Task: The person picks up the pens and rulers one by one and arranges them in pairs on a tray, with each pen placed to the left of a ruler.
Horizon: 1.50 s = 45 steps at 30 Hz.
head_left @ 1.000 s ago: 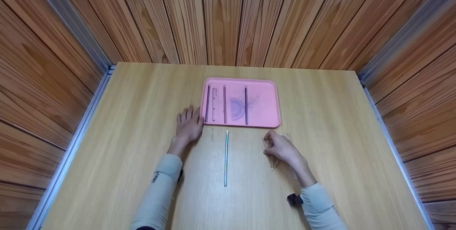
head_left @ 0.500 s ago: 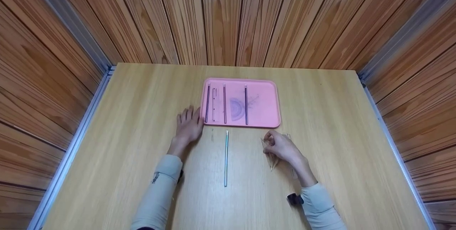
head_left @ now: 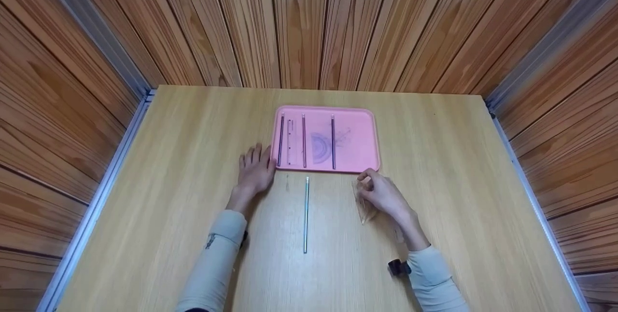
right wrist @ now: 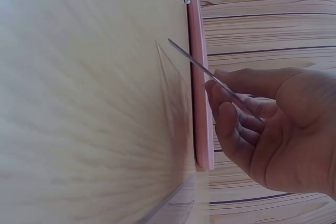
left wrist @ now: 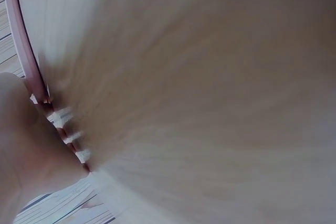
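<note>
My right hand pinches a clear set square between thumb and fingers, just in front of the tray's near right corner. In the right wrist view the set square shows almost edge-on, tilted above the table, with a pale pointed outline on the wood below. My left hand lies flat with fingers spread, its thumb side against the left edge of the pink tray. Between the hands, a teal pencil lies lengthwise on the table.
On the tray lie a dark pencil, a reddish pencil, another dark pencil, a clear ruler and a clear protractor. A clear strip lies under my right wrist. Wood-panelled walls surround the table.
My right hand has moved slightly forward and up toward the tray, with the set square lifting in its fingers. My left hand has stayed in place.
</note>
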Motion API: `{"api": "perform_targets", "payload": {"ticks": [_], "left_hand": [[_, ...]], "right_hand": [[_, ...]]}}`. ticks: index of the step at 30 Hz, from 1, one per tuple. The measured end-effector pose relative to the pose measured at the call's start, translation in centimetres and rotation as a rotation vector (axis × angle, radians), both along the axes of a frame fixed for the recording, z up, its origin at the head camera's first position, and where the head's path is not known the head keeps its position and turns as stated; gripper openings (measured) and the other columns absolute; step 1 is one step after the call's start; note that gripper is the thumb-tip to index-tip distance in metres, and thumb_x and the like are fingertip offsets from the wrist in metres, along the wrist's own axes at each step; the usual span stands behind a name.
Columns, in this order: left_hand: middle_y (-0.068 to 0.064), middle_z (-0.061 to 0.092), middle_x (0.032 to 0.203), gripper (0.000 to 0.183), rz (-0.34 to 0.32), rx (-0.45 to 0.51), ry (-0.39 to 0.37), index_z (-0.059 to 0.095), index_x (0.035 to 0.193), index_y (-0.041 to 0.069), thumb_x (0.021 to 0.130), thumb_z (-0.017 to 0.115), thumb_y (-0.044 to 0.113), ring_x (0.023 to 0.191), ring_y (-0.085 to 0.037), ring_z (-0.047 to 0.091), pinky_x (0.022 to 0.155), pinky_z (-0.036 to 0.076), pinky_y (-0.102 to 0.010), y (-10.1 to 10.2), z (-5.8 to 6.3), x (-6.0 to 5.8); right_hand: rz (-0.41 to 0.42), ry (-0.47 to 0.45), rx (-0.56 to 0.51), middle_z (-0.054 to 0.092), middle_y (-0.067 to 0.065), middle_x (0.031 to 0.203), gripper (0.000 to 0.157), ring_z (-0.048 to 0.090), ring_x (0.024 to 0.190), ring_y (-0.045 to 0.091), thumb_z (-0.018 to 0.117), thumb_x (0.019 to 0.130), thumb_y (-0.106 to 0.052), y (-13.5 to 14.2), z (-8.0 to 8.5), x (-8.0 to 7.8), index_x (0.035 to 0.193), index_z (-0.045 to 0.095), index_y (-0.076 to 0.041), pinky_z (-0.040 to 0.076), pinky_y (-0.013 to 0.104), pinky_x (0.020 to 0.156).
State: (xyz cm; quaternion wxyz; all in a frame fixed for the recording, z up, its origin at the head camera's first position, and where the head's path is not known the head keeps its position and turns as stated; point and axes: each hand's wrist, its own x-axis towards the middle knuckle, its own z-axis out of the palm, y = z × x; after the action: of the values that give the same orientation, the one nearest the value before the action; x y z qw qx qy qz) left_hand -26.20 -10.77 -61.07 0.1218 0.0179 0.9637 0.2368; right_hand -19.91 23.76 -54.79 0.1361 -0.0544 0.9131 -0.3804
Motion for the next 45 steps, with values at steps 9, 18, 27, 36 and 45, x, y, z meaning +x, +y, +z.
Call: {"api": "perform_targets", "payload": {"ticks": [9,18,27,36,45], "left_hand": [[-0.016,0.004,0.168,0.060,-0.001,-0.006,0.008,0.019,0.160,0.017,0.106,0.022,0.043,0.154,-0.040,0.002,0.123,-0.004,-0.058,0.0,0.5,0.5],[-0.015,0.003,0.168,0.060,0.008,-0.014,-0.003,0.019,0.160,0.019,0.106,0.022,0.044,0.154,-0.039,0.001,0.123,-0.004,-0.057,0.1,0.4,0.5],[-0.015,0.003,0.168,0.060,0.013,-0.016,-0.011,0.019,0.160,0.017,0.106,0.022,0.044,0.154,-0.039,0.001,0.124,-0.003,-0.058,0.0,0.4,0.4],[-0.015,0.004,0.168,0.060,0.009,-0.026,-0.013,0.019,0.160,0.018,0.106,0.021,0.045,0.154,-0.039,0.002,0.124,-0.003,-0.057,0.0,0.3,0.5],[-0.015,0.005,0.168,0.059,-0.002,-0.024,0.009,0.020,0.160,0.018,0.107,0.022,0.044,0.154,-0.039,0.003,0.124,-0.002,-0.058,0.1,0.7,0.4]], "right_hand": [[-0.083,0.064,-0.050,0.063,0.008,0.087,0.035,0.059,0.072,0.017,0.065,0.087,-0.002,-0.1,0.3,-1.1,0.122,0.057,-0.004,0.048,0.024,0.058],[-0.083,0.090,-0.086,0.064,0.010,0.089,0.037,0.059,0.071,0.017,0.065,0.089,-0.003,-0.7,0.5,-2.3,0.125,0.057,-0.003,0.049,0.024,0.056],[-0.127,0.111,-0.102,0.066,0.013,0.091,0.037,0.062,0.075,0.020,0.062,0.091,-0.005,-1.4,0.1,-4.2,0.128,0.055,-0.005,0.049,0.024,0.057],[-0.185,0.147,-0.172,0.063,0.012,0.089,0.037,0.061,0.072,0.019,0.060,0.092,-0.004,-2.2,-0.9,-6.4,0.128,0.055,-0.004,0.054,0.026,0.056],[-0.201,0.193,-0.181,0.065,0.012,0.087,0.037,0.059,0.069,0.013,0.060,0.090,-0.002,-2.9,-1.0,-8.3,0.128,0.057,-0.002,0.047,0.019,0.052]]}}
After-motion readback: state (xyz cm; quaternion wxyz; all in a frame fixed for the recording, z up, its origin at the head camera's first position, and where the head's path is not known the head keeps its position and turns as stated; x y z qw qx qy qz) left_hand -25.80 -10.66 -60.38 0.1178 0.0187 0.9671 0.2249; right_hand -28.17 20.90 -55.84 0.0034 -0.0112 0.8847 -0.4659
